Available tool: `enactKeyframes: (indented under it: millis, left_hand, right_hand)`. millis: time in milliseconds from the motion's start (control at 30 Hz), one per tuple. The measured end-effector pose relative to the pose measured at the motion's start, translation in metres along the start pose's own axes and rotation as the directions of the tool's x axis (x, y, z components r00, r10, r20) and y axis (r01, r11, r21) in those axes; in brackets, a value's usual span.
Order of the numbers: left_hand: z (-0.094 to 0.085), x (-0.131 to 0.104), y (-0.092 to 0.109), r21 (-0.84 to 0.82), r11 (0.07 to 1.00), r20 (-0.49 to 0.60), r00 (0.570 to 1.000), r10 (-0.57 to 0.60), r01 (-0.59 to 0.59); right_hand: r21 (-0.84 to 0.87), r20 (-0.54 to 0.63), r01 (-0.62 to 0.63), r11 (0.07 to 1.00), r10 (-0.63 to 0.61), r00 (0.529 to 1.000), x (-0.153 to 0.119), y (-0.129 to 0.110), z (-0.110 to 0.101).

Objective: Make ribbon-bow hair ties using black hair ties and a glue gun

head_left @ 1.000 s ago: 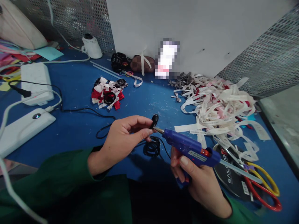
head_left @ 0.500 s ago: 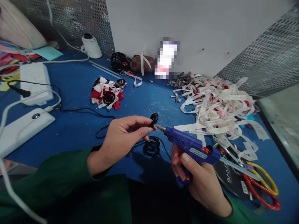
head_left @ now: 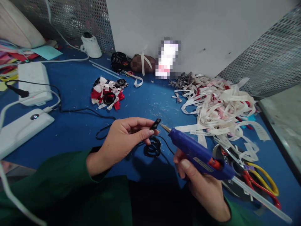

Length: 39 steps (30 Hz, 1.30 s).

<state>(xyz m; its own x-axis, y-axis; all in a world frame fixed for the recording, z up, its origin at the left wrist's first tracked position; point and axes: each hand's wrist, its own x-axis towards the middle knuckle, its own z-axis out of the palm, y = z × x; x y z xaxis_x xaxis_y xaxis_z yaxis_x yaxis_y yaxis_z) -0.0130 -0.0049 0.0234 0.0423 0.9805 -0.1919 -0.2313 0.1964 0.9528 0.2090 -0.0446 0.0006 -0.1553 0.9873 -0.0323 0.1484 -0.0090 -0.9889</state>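
Note:
Between its thumb and fingers, my left hand (head_left: 127, 141) pinches a small black hair tie (head_left: 156, 123). My right hand (head_left: 197, 179) is wrapped round the handle of a blue glue gun (head_left: 199, 152), whose metal nozzle points up and left, a short gap from the black hair tie. A clear glue stick (head_left: 261, 197) sticks out of the gun's back end. Below my left fingertips, several black hair ties (head_left: 152, 147) lie in a small pile on the blue table (head_left: 141, 105).
Red and white bows (head_left: 107, 93) lie at the left of centre. A heap of pale ribbons (head_left: 221, 103) fills the right, with red and yellow scissors (head_left: 265, 185) in front. A power strip (head_left: 35, 83), white power bank (head_left: 25, 131) and cables occupy the left.
The glue gun has drawn back to the right from the hair tie, and its rear end has swung down. The hair tie has tilted in my left fingers.

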Motion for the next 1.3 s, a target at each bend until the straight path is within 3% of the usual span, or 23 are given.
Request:
enactKeyframes:
  millis: [167,267,600,733,900,1000,1100,1200,1300]
  left_hand:
    - [-0.003,-0.001,-0.002,-0.026,0.999,0.039,0.999,-0.029,0.03]
    - [-0.003,-0.002,-0.002,-0.019,0.999,0.018,0.999,-0.032,0.032]
    - [-0.001,0.002,0.0,-0.087,0.995,-0.054,0.997,-0.05,0.046]
    - [-0.001,0.004,0.002,-0.126,0.992,-0.129,0.991,-0.037,0.021]
    - [-0.005,0.008,0.003,-0.191,0.981,-0.202,0.979,-0.023,-0.016]
    - [-0.007,0.01,0.003,-0.24,0.971,-0.211,0.975,-0.063,0.011]
    - [-0.008,0.011,0.003,-0.28,0.958,-0.211,0.97,-0.125,0.062]
    - [-0.007,0.01,0.003,-0.308,0.943,-0.191,0.964,-0.188,0.123]
    - [-0.007,0.009,0.003,-0.306,0.939,-0.161,0.963,-0.216,0.16]
  right_hand:
    - [-0.246,0.022,0.205,0.948,-0.206,0.978,0.002,-0.013,0.001]
    - [-0.337,0.032,0.264,0.904,-0.269,0.963,0.003,-0.013,0.003]
    - [-0.295,-0.019,0.142,0.945,-0.155,0.988,0.001,-0.01,0.003]
    - [-0.157,-0.132,0.0,0.988,-0.021,0.991,0.006,-0.006,0.002]
    - [0.17,-0.239,-0.126,0.977,0.165,0.957,0.024,0.001,0.004]
    - [0.385,-0.204,-0.167,0.908,0.26,0.944,0.035,0.001,0.004]
    - [0.546,-0.095,-0.265,0.795,0.373,0.923,0.043,0.003,0.002]
    - [0.589,-0.013,-0.371,0.718,0.467,0.884,0.048,0.01,0.002]
    - [0.579,0.028,-0.421,0.699,0.498,0.866,0.053,0.019,0.003]
